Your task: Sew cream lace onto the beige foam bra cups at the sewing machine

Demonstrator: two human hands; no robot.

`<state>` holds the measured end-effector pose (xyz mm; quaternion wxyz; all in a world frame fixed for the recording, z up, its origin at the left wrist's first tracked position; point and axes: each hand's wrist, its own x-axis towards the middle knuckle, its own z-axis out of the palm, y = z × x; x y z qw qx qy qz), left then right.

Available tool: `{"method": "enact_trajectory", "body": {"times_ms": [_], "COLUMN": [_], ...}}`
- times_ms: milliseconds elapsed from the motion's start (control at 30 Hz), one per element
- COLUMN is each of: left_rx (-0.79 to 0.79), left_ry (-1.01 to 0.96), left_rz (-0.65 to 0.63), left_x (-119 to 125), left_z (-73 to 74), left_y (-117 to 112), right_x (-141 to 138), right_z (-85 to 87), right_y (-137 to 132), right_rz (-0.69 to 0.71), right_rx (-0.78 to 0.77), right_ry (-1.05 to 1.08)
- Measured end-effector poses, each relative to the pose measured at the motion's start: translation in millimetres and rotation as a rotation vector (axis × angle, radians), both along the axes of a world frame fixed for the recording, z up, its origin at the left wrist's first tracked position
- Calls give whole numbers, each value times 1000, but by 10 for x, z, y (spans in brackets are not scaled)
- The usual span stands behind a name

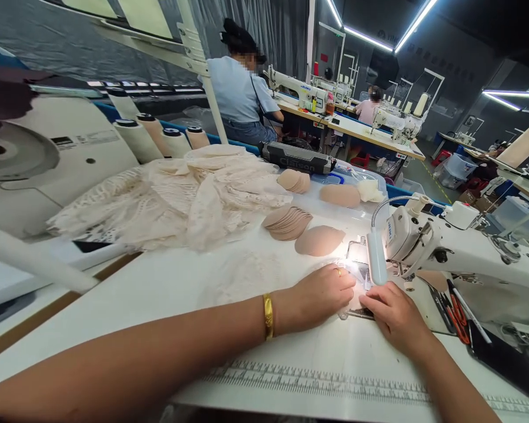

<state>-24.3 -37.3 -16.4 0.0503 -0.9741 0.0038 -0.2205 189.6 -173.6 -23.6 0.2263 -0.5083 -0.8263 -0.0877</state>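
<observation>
Sheer white lace fabric (pixel 251 277) lies far-left of L hand (pixel 315 296), fingers curled; R hand (pixel 397 314) w/ fingers loosely bent; can't tell if either grips.

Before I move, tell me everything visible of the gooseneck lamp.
The gooseneck lamp has a smooth, off-white, elongated head, seemingly plastic, on a thin, silvery neck arching past the sewing machine. The head hangs nearly upright, just above the right hand in this view; contact is unclear. It appears lit, with bright light beneath. The neck's mount can't be made out.
</observation>
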Motion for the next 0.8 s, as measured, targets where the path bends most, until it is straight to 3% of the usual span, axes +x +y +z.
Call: {"method": "enact_trajectory", "body": {"times_ms": [500,800], "left_rx": [-51,-66], "left_ry": [-69,24], "left_rz": [91,76], "left_x": [34,48], "left_z": [-84,-48], "left_y": [-70,-79], "right_x": [-14,-40], "right_z": [-1,31], "right_y": [-2,-1], "right_rz": [-47,-60], "right_rx": [-49,-52], "right_ry": [22,12]}}
